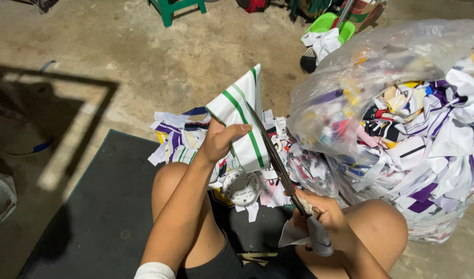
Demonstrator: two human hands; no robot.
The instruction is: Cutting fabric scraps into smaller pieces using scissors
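My left hand (220, 139) holds up a white piece of fabric with green stripes (241, 116), thumb on its near face. My right hand (319, 209) grips the handles of long dark scissors (276, 157). The blades run up and to the left along the right edge of the striped fabric. A small white scrap (291, 233) hangs under my right hand. My bare knees frame the work on either side.
A big clear plastic bag (350, 82) stuffed with white, purple and multicoloured fabric scraps fills the right. More cut pieces (176, 137) lie on the concrete floor ahead. I sit on a dark mat (100, 217). A green stool (170, 8) and green dustpan (325, 23) stand at the back.
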